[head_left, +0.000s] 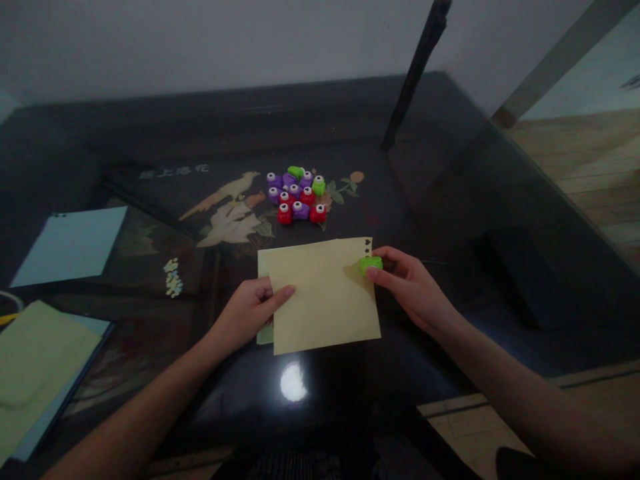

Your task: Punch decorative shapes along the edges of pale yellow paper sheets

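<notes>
Two small cut-outs (stacked by the corner) mark the pale yellow paper sheet (323,297); the right hand (407,283) pinches a small green plastic punch (371,265) on its edge, the left hand (250,310) grips the opposite side, the rest unpunched.

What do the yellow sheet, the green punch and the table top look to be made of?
Yellow sheet: thin matte paper, flat with small cut-outs at its corner. Green punch in the right hand: probably moulded plastic, bright and smooth. Table top: dark glossy surface, lacquer or glass, mirroring a lamp.

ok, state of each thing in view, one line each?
left hand: pinning the yellow sheet's left edge
right hand: gripping green punch
green punch: clamped on the sheet's right edge
yellow paper: flat, holes punched at top right corner
punch pile: loose, untouched
blue sheet: flat
</notes>
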`<state>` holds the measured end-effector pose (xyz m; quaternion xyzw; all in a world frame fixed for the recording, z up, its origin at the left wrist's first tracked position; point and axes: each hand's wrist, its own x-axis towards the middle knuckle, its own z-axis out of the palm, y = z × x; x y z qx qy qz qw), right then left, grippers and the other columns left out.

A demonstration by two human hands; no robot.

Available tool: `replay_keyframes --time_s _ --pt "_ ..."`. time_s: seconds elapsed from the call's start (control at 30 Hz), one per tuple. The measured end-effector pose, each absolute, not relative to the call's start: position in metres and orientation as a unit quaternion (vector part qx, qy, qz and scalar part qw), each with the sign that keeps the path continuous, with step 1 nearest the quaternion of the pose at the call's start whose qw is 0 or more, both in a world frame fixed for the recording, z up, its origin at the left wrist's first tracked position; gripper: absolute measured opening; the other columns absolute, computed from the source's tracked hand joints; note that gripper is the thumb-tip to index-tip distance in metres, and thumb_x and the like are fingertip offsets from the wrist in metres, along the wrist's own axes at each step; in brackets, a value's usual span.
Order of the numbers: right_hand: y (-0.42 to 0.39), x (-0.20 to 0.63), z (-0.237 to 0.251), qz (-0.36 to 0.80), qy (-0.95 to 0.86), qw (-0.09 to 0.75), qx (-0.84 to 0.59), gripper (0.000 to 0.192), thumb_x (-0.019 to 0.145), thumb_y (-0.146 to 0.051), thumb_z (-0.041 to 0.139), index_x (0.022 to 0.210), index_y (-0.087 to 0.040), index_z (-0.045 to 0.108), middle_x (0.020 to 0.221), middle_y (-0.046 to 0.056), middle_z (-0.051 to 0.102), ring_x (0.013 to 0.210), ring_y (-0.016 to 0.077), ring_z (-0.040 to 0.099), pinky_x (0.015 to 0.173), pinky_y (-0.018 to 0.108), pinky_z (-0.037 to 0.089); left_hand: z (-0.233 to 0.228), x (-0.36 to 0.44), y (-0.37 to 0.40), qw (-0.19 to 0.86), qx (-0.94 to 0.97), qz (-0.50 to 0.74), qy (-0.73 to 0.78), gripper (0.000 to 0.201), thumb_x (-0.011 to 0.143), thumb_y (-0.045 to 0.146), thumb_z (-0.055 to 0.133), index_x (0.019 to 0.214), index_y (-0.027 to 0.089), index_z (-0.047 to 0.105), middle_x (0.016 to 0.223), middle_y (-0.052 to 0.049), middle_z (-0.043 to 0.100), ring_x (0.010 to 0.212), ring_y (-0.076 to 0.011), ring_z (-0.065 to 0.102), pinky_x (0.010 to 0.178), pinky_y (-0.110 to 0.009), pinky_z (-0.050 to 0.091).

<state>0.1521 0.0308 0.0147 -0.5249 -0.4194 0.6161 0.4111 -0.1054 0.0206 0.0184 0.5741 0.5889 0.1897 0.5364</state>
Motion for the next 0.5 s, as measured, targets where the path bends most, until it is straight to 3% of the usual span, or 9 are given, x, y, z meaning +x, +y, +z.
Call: replay_keyframes --time_s 0.23,0.4,0.5 --pt "0.0313 0.1518 0.0159 0.623 -0.416 0.421 -0.511 0.019 0.067 -0.028 0.076 0.081 -0.023 0.065 0.081 0.0 0.067 0.076 0.0151 0.059 0.074 0.031 0.046 0.0179 -0.1058 0.0208 0.529 0.575 0.193 0.594 0.031 0.079 0.044 0.058 0.065 0.017 0.06 0.055 -0.001 0.064 0.046 -0.0137 0.056 0.042 -0.022 0.042" --pt "0.0311 0.1528 0.0137 0.62 -0.418 0.418 -0.516 0.022 0.067 -0.029 0.076 0.083 -0.02 0.064 0.071 -0.002 0.061 0.061 0.0109 0.051 0.052 0.024 0.039 0.0164 -0.1071 0.0202 0.516 0.585 0.197 0.594 0.03 0.08 0.042 0.057 0.063 0.017 0.06 0.053 -0.001 0.062 0.046 -0.0136 0.056 0.041 -0.021 0.04" --pt "0.0309 0.1532 0.0134 0.62 -0.418 0.413 -0.52 0.024 0.067 -0.03 0.075 0.084 -0.019 0.063 0.069 -0.002 0.06 0.058 0.0094 0.047 0.047 0.022 0.033 0.0161 -0.1072 0.02 0.519 0.585 0.2 0.59 0.029 0.08 0.041 0.057 0.063 0.017 0.06 0.053 0.0 0.062 0.048 -0.014 0.057 0.042 -0.021 0.04"
